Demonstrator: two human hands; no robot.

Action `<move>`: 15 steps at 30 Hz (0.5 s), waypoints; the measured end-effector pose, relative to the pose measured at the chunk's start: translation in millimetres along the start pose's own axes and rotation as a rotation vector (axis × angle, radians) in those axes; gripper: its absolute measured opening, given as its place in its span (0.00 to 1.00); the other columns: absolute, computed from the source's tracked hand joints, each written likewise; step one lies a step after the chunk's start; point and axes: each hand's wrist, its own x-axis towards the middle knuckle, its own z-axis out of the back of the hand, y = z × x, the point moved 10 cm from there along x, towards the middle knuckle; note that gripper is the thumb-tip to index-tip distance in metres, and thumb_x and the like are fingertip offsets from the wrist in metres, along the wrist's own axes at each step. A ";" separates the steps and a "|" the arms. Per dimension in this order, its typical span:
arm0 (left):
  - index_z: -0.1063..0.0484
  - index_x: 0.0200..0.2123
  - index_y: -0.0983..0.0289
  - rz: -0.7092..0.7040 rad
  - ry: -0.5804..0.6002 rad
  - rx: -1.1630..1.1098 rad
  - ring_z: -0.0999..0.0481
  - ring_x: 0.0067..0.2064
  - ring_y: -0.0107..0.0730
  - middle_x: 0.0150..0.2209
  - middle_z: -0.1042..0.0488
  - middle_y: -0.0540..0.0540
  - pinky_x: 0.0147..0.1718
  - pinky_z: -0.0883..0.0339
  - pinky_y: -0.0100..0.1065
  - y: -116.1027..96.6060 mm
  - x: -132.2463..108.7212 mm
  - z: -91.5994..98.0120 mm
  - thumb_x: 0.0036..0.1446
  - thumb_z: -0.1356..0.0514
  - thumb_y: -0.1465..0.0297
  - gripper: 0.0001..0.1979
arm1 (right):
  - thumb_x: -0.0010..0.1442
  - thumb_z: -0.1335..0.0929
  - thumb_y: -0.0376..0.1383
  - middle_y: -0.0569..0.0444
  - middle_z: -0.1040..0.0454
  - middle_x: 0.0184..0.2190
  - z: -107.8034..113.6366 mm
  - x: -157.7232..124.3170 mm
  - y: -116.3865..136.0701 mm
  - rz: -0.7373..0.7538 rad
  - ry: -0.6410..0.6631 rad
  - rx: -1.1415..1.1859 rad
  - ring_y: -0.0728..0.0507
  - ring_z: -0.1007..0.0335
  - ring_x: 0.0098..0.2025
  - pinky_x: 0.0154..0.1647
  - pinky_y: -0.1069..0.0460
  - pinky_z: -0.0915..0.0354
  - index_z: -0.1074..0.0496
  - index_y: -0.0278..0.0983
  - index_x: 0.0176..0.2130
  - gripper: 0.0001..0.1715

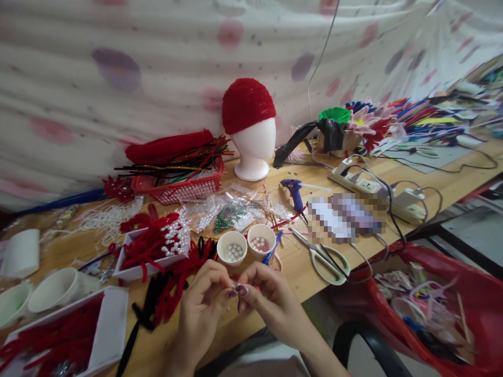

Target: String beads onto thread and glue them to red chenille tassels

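My left hand (pixel 206 306) and my right hand (pixel 271 303) meet at the fingertips above the table's front edge. Both are closed in a pinch around something tiny, too small and covered to name. Just beyond them stand a paper cup of white pearl beads (pixel 232 248) and a paper cup of pink and white beads (pixel 261 240). Red and black fuzzy stems (pixel 173 293) lie to the left of my left hand. A white box (pixel 151 251) there holds red fuzzy pieces and white pearl sprays. A blue pen (pixel 273 248) lies beyond my right hand.
A white foam head (pixel 256 146) wears a red cap (pixel 249 104). Left of it is a red basket (pixel 176 188) of stems. Scissors (pixel 328 262), a blue glue gun (pixel 293 192) and a power strip (pixel 377 191) lie rightward. A red-lined bin (pixel 432 272) stands below.
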 end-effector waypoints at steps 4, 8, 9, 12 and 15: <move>0.27 0.29 0.60 -0.021 0.017 0.053 0.29 0.30 0.29 0.31 0.31 0.50 0.29 0.33 0.25 -6.4 0.6 -5.2 0.62 0.36 0.65 0.09 | 0.67 0.31 0.51 0.55 0.28 0.29 -1.4 1.5 -0.4 0.011 0.040 0.055 0.49 0.33 0.31 0.33 0.54 0.38 0.31 0.36 0.39 0.20; 0.28 0.28 0.60 -0.050 -0.028 0.097 0.28 0.31 0.28 0.30 0.31 0.49 0.30 0.32 0.23 -13.0 2.6 -3.3 0.63 0.36 0.63 0.12 | 0.67 0.30 0.49 0.56 0.29 0.30 -4.1 2.3 -5.0 -0.012 0.101 0.140 0.49 0.31 0.32 0.36 0.54 0.36 0.32 0.36 0.39 0.19; 0.28 0.28 0.61 -0.046 -0.055 0.099 0.28 0.31 0.27 0.30 0.31 0.49 0.30 0.32 0.23 -13.1 3.4 -0.3 0.63 0.36 0.63 0.12 | 0.67 0.30 0.49 0.56 0.28 0.30 -5.0 2.0 -5.3 -0.018 0.118 0.128 0.49 0.30 0.33 0.36 0.54 0.36 0.32 0.36 0.39 0.18; 0.28 0.29 0.61 0.004 -0.163 0.034 0.30 0.28 0.23 0.30 0.30 0.48 0.28 0.32 0.21 -10.3 5.1 12.6 0.62 0.34 0.61 0.13 | 0.68 0.31 0.43 0.55 0.26 0.30 -5.3 0.3 -1.3 -0.013 0.152 -0.037 0.49 0.30 0.33 0.37 0.54 0.36 0.31 0.36 0.39 0.12; 0.29 0.31 0.62 0.121 -0.244 -0.133 0.32 0.21 0.19 0.29 0.26 0.47 0.21 0.35 0.20 -3.2 4.7 19.0 0.59 0.33 0.58 0.15 | 0.65 0.30 0.35 0.57 0.27 0.29 -0.2 -0.2 7.2 0.016 0.136 -0.226 0.50 0.33 0.30 0.33 0.55 0.38 0.30 0.36 0.35 0.06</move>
